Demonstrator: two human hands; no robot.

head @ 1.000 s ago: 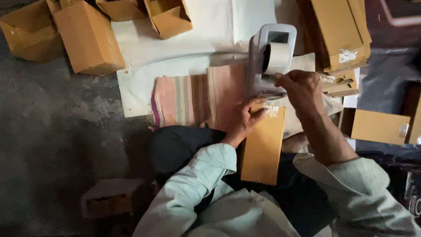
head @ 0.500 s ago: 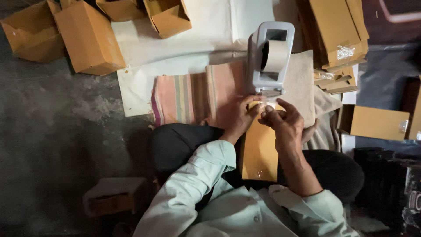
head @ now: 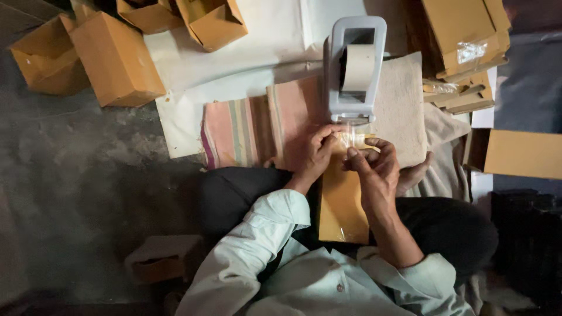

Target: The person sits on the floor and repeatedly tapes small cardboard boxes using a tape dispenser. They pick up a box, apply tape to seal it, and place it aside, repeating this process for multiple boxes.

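Observation:
A flat yellow-brown envelope (head: pixel 342 202) lies across my lap, its top edge under both hands. My left hand (head: pixel 316 153) presses the envelope's upper left corner. My right hand (head: pixel 374 164) pinches a strip of clear tape (head: pixel 351 138) at the envelope's top edge. Just beyond my fingers stands a grey tape dispenser (head: pixel 354 64) with a beige roll of tape in it, and the strip runs back toward its blade.
A striped cloth (head: pixel 252 126) and a beige towel (head: pixel 401 111) lie on white sheets under the dispenser. Several brown cardboard boxes (head: pixel 117 55) stand at the far left, and flat folded boxes (head: pixel 462 35) are stacked at the right. A small box (head: pixel 161 263) sits near my left elbow.
My right hand came down from the dispenser to the envelope's top edge, drawing a strip of tape with it. My left hand stayed on the envelope.

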